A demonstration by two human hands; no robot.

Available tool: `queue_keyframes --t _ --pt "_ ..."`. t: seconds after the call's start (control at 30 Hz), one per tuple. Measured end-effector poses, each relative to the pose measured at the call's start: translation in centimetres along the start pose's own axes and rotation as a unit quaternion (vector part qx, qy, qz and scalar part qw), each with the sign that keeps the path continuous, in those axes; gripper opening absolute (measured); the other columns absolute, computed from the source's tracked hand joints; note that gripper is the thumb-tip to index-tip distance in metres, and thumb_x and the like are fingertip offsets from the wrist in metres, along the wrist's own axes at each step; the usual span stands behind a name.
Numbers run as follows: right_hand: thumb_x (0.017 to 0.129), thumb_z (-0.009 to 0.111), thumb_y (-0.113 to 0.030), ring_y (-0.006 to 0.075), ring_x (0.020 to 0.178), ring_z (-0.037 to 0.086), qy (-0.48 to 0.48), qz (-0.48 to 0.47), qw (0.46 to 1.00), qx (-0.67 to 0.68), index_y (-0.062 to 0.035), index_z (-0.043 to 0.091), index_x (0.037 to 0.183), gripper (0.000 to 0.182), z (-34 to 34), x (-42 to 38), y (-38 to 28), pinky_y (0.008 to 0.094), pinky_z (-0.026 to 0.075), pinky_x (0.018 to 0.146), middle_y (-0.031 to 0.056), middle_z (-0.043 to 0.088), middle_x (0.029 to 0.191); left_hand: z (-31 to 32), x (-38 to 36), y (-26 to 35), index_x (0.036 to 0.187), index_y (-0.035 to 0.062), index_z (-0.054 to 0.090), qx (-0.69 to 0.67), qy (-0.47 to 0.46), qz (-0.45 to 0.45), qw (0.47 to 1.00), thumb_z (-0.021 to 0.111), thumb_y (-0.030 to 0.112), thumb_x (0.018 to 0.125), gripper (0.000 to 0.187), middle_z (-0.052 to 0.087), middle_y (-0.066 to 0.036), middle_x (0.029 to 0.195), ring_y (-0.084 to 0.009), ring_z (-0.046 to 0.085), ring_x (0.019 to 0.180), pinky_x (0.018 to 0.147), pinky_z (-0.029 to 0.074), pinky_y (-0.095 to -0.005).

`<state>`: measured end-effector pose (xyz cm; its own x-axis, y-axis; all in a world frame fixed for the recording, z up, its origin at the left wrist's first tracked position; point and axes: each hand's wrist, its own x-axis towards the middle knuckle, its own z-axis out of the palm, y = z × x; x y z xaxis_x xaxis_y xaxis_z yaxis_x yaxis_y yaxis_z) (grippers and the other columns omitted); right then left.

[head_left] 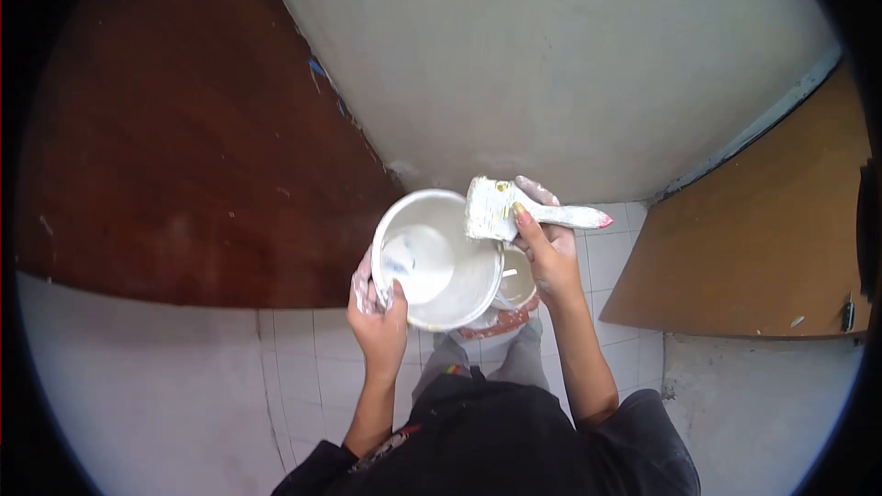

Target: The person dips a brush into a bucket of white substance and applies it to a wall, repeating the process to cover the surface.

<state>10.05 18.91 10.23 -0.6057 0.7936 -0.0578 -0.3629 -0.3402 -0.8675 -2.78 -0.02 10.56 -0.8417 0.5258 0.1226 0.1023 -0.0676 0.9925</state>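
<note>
My left hand (pixel 378 298) grips the left rim of a white paint bucket (pixel 487 298), its thumb over the edge and the fingers outside. The bucket tilts toward me and shows white paint (pixel 418 262) at its bottom. In my right hand (pixel 551 253) is a wide paintbrush (pixel 496 209), smeared with white paint, its handle pointing right. The brush head is beside the bucket's upper right rim. White paint marks the fingers of both hands.
Below stands a second, smaller white container (pixel 519 280) by a paint-spotted reddish block (pixel 501 323), near my feet. A dark brown wooden panel (pixel 184 147) is on the left, a lighter brown one (pixel 753 220) on the right. Ahead rises a pale wall (pixel 570 64); the floor (pixel 616 257) is white tile.
</note>
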Motion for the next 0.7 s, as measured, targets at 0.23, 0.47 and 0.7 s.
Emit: queue_keyframes --t 0.23,0.47,0.7 --pt "0.091 0.071 -0.009 0.0184 0.105 0.064 -0.068 -0.065 0.988 -0.126 0.0021 0.063 0.119 0.031 -4.5 -1.5 -5.2 0.0326 0.051 0.092 0.0119 0.066 0.117 8.7 -3.0 2.9 0.139 -0.0122 0.039 0.005 0.027 0.037 0.999 0.053 -0.013 0.089 0.053 0.054 -0.022 0.135 -0.0246 0.055 0.125 0.106 0.041 -0.0339" --pt "0.086 0.073 -0.027 0.0285 0.085 0.072 -0.126 -0.073 0.902 -0.406 -0.0040 0.072 0.107 0.031 -7.0 -0.4 -8.6 0.0368 0.054 0.079 0.0150 0.074 0.094 14.0 -5.7 3.0 0.138 -0.0120 0.040 -0.004 0.070 0.033 0.997 0.055 -0.011 0.089 0.052 0.050 -0.022 0.140 -0.0253 0.052 0.129 0.107 0.041 -0.0351" --pt "0.088 0.070 -0.032 0.0322 0.083 0.071 -0.134 -0.108 0.842 -0.512 -0.0065 0.072 0.109 0.033 -8.6 -0.7 -10.6 0.0391 0.054 0.076 0.0140 0.074 0.091 17.3 -8.1 4.0 0.138 -0.0134 0.039 0.017 0.065 0.062 0.996 0.057 -0.014 0.085 0.056 0.051 -0.025 0.137 -0.0258 0.053 0.127 0.105 0.043 -0.0338"
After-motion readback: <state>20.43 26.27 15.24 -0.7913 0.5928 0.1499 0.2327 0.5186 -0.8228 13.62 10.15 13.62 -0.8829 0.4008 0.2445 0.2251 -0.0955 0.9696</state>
